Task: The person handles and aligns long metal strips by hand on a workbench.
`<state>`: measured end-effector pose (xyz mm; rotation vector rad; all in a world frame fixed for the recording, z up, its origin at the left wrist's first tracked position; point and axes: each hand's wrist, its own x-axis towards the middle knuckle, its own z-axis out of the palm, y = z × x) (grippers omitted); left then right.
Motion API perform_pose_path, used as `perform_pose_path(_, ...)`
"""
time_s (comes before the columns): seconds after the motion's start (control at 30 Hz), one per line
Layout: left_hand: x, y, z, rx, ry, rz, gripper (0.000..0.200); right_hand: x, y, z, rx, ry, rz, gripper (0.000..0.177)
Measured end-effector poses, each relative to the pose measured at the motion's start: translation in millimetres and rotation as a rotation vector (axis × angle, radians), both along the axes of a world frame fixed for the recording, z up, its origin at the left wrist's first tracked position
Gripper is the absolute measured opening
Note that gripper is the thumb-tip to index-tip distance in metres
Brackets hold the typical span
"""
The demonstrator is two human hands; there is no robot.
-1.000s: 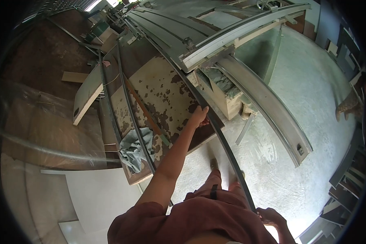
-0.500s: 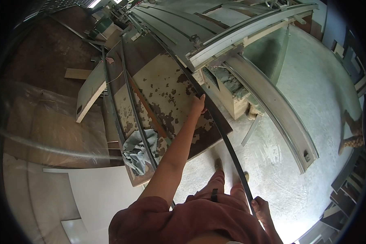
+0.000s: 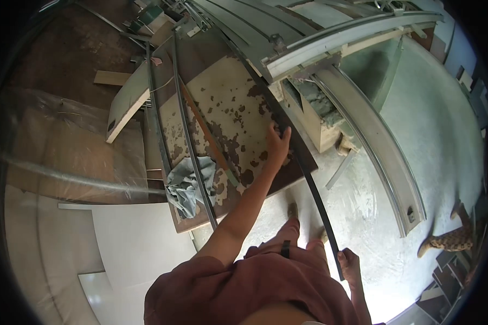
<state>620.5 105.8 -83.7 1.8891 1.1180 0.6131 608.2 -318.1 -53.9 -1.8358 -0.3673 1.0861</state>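
A long dark strip (image 3: 315, 190) runs from the far machine across the worn table's right side to a near end by my body. My left hand (image 3: 278, 142) is at the strip's left edge over the table, thumb and fingers apart. Near the strip's lower end, my right hand (image 3: 348, 264) has its fingers closed round it. Beneath my left arm lies the table (image 3: 222, 103), its pale top patched with brown. Two more dark strips (image 3: 185, 127) lie along its left part, one crossing a crumpled grey cloth (image 3: 187, 187).
A metal rail (image 3: 371, 130) slants over the floor on the right, below a sliding machine beam (image 3: 352, 40). White panels (image 3: 141, 244) are at the lower left, beside plastic-covered boards (image 3: 76, 141). Part of another person (image 3: 453, 238) shows at the right edge.
My left hand has opened from its grip on the strip. The strip and my right hand have shifted slightly, and its near end now shows. More of the other person has come into view.
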Motion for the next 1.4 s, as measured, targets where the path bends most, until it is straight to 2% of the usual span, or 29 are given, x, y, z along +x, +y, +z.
perform_pose_path(0.07, -22, -45, -30, -0.012, -0.007, -0.048, 0.064, -3, 1, -1, -0.029, 0.018, -0.010, 0.054)
perform_pose_path(0.13, -30, -65, -39, -0.014, -0.010, -0.088, 0.067, -5, 3, -5, -0.021, 0.068, -0.009, 0.056)
perform_pose_path(0.2, -30, -77, -34, 0.223, 0.052, -0.096, 0.066, -4, 4, -8, -0.004, 0.038, 0.005, 0.053)
perform_pose_path(0.27, -22, -72, -26, 0.215, 0.076, -0.097, 0.066, -3, 9, -19, 0.011, 0.006, -0.008, 0.050)
perform_pose_path(0.33, -18, -71, -18, -0.004, 0.058, -0.059, 0.066, -3, 11, -29, 0.043, 0.004, -0.014, 0.046)
perform_pose_path(0.43, -13, -67, -20, -0.019, 0.035, -0.040, 0.066, 0, 18, -28, 0.050, -0.019, -0.001, 0.044)
perform_pose_path(0.53, -7, -69, 5, -0.002, 0.124, -0.078, 0.067, 2, 22, -30, 0.106, 0.007, -0.042, 0.042)
perform_pose_path(0.63, 1, -69, 5, 0.103, 0.160, -0.052, 0.066, 7, 29, -23, 0.033, 0.047, -0.049, 0.037)
perform_pose_path(0.83, 15, -53, -10, 0.251, 0.242, -0.026, 0.064, 12, 38, -37, 0.055, -0.008, -0.048, 0.034)
perform_pose_path(1.0, 24, -46, 0, 0.213, 0.321, -0.004, 0.064, 17, 45, -58, 0.001, -0.033, -0.028, 0.037)
perform_pose_path(1.1, 29, -38, 1, 0.190, 0.363, 0.008, 0.064, 19, 54, -57, 0.116, -0.034, -0.059, 0.032)
perform_pose_path(1.17, 31, -33, 3, 0.187, 0.369, 0.017, 0.064, 21, 62, -48, 0.039, -0.190, -0.018, 0.036)
perform_pose_path(1.3, 34, -23, 0, 0.202, 0.425, 0.014, 0.063, 27, 75, -34, 0.020, -0.163, -0.003, 0.039)
perform_pose_path(1.4, 36, -18, 3, 0.192, 0.450, -0.008, 0.062, 34, 83, -21, -0.025, -0.043, 0.018, 0.038)
